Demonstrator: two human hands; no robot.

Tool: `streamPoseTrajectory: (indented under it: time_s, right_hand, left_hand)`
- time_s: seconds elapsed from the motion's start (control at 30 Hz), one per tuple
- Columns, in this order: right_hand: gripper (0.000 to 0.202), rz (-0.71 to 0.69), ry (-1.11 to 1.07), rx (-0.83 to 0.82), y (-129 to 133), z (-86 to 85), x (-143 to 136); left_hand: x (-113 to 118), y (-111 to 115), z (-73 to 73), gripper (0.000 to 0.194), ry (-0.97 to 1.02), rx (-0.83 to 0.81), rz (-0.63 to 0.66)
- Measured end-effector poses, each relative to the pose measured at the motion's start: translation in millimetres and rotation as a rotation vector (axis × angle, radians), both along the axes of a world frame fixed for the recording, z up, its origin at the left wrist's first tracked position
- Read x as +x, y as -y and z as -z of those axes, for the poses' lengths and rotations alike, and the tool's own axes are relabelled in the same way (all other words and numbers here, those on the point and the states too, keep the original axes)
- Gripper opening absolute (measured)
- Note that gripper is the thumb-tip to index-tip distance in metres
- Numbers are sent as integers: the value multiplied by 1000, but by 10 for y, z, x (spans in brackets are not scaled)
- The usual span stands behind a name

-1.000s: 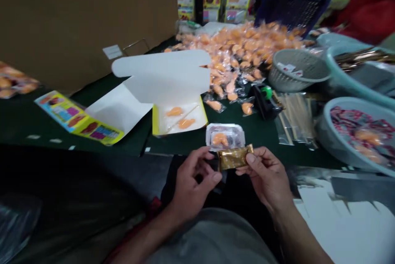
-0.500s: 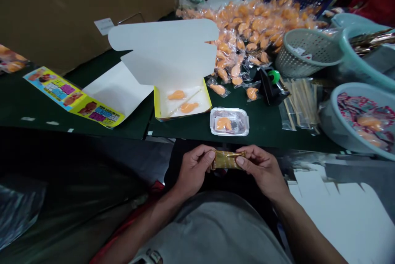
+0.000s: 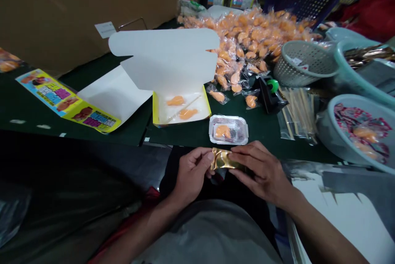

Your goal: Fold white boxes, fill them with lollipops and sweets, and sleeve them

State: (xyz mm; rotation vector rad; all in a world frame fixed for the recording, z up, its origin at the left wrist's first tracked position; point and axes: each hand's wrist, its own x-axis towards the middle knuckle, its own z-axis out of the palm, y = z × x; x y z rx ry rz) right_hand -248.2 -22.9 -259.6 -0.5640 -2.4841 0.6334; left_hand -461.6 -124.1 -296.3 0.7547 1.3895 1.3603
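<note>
A shiny gold packet [image 3: 221, 159] is held between both hands, just off the table's front edge. My left hand [image 3: 194, 171] pinches its left end between thumb and fingers. Wrapped over its right part, my right hand [image 3: 261, 171] hides that end. Just beyond them, a clear plastic tray [image 3: 243, 130] holds a wrapped orange piece [image 3: 222, 132]. To its left stands an open yellow-edged box [image 3: 200, 109] with a white inside and raised lid; two orange drumstick-shaped pieces [image 3: 175, 100] and a thin stick [image 3: 185, 107] lie in it.
Behind lies a heap of wrapped orange pieces [image 3: 247, 37]. At right are a black tape dispenser [image 3: 268, 95], bagged sticks [image 3: 299, 111], a grey basket [image 3: 291, 66] and a blue-grey bowl [image 3: 327, 132]. An unfolded printed carton [image 3: 95, 117] lies left, before a large brown box [image 3: 86, 0].
My right hand has shifted from pinching the packet's right end to covering its right part. The packet's shiny gold surface shows more. The view has tilted slightly.
</note>
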Motion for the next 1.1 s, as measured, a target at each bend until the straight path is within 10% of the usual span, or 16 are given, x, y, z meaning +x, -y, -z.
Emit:
streamPoseTrajectory:
  time_s: [0.2,0.4,0.67,0.87,1.1]
  right_hand:
    - [40,93,12,122,-552,-133,-135]
    - [31,39,227,182,-836,89,-293]
    - [63,17,259,107,-856,71,-243]
    - [71,-82,295,35,-943,191,-316]
    - [51,-18,258,-38,-909,195,-152]
  left_hand:
    - [-131,-21,36,21,-673,330,-201]
    - [-164,-314,8,58,-1288,459,114]
    - [-159,-563,232,36,-1469,494,197]
    - [-133,-514,132,36,-1446,475,214]
    - [-806,-383,35,44,-1553,299,-47]
